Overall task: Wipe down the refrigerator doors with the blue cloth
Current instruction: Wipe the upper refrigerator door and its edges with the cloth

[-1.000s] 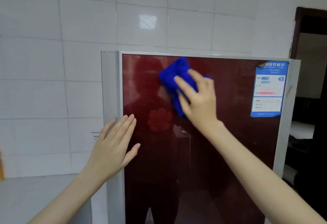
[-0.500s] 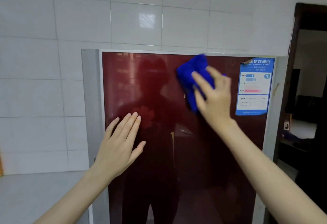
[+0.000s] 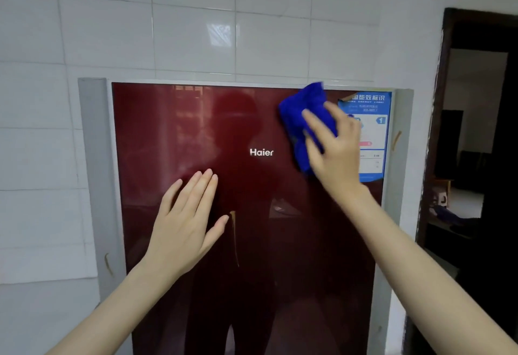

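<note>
Right hand (image 3: 336,155), blue cloth (image 3: 305,111) against refrigerator door (image 3: 196,130)

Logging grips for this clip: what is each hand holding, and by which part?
The right hand presses the blue cloth to the fridge door, fingers laid flat over its lower right part. The left hand holds nothing.

Deep glossy wine red across the refrigerator door (image 3: 196,130), dim reflections in the sheen. Bright royal blue on the cloth (image 3: 305,113). White lettering for the logo (image 3: 261,152). Silver-grey on the door frame (image 3: 95,158). Blue-and-white label (image 3: 374,158) with a pink bar. Plain white wall tiles (image 3: 196,32), thin grey grout lines. Dark brown doorway trim (image 3: 437,102).
</note>
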